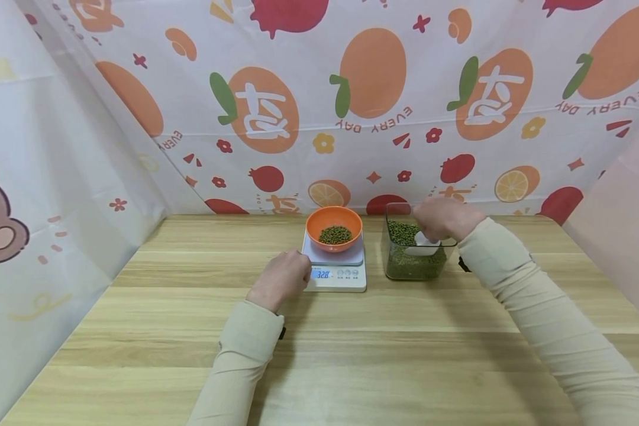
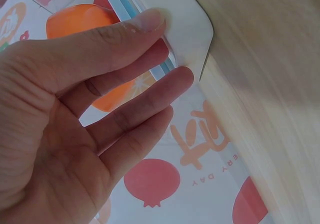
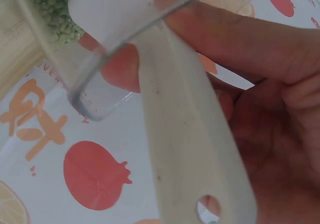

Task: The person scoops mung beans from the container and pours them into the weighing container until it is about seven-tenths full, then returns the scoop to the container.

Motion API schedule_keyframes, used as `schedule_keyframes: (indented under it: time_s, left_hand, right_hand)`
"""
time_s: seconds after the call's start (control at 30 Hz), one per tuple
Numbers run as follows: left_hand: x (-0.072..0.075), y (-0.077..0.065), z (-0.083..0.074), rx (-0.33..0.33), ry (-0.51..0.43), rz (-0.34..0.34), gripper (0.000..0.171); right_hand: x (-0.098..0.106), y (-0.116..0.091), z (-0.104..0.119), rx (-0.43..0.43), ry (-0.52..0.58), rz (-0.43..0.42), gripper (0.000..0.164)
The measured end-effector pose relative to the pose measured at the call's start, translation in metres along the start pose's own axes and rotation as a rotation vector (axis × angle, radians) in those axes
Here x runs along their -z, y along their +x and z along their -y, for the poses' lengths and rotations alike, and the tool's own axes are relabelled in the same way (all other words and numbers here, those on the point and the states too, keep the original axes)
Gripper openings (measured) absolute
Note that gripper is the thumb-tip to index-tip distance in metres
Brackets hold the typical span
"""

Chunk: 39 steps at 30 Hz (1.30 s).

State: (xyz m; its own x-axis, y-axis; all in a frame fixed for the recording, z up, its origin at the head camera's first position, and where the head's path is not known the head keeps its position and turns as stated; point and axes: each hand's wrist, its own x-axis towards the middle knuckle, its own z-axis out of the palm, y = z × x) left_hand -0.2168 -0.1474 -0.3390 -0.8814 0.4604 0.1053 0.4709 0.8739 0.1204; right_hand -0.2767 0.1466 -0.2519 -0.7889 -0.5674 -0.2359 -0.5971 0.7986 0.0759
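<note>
My right hand [image 1: 443, 218] grips the handle of a white scoop [image 3: 182, 129] between thumb and fingers. The scoop's bowl is inside a clear container [image 1: 412, 273] of green mung beans [image 1: 403, 232]. My left hand [image 1: 283, 277] is at the left front edge of a white kitchen scale [image 1: 334, 285], its fingers [image 2: 125, 121] extended and the thumb by the scale's corner. On the scale's platform stands an orange bowl [image 1: 316, 223] with some mung beans [image 1: 334, 235] in it. The display is lit and shows digits that look like 328; a decimal point is too small to tell.
The wooden table [image 1: 351, 367] runs under everything. Behind it hangs a white sheet [image 1: 319, 160] printed with fruit. Another pale sheet [image 1: 74, 195] hangs along the left side. The container stands to the right of the scale with a gap between them.
</note>
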Motion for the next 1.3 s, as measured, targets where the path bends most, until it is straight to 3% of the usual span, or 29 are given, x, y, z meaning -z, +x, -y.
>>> schedule_keyframes:
  time_s: [0.23, 0.6, 1.3]
  left_hand:
    - [-0.001, 0.000, -0.001, -0.009, 0.002, -0.005, 0.036]
    - [-0.001, -0.001, -0.001, -0.005, 0.003, -0.009, 0.035]
    - [-0.002, -0.002, -0.001, 0.002, -0.005, -0.008, 0.034]
  right_hand:
    - [-0.007, 0.001, -0.002, 0.014, 0.074, 0.019, 0.031]
    - [-0.016, 0.008, -0.001, 0.069, -0.004, -0.064, 0.034]
    - [-0.026, 0.018, -0.003, 0.117, 0.014, -0.141, 0.032]
